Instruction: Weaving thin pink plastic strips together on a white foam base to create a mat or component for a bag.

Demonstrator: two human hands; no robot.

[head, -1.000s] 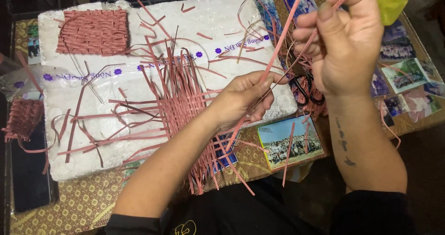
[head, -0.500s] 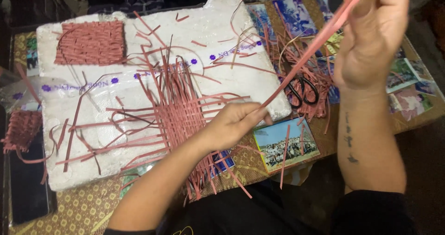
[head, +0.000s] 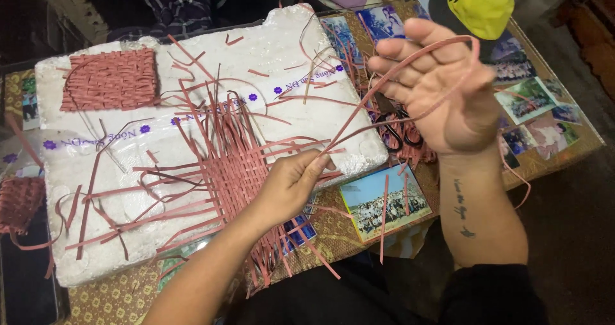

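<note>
Hands sit apart over a white foam board on the worktop. Left hand is low, at the right edge of a half-woven pink mat, fingers pressed together and pinching the near end of one long pink strip. Right hand is raised above and to the right, palm toward the camera, fingers loosely spread; the same strip loops over the fingertips and comes back across the palm. Whether the thumb clamps it cannot be told. Long axis of the strip runs diagonally, from the left-hand pinch up and right to the right hand, and both legs look taut. Left hand is the nearer one to the weave, touching its edge; right hand is well apart from it. The mat lies flat near the board's centre, loose strip ends fanning out on all sides, some hanging over the near edge. A finished small woven square lies at the far left corner of the board. Printed photographs lie on the worktop just right of the board, black-handled scissors under the right hand, a yellow cap at the far edge.
</note>
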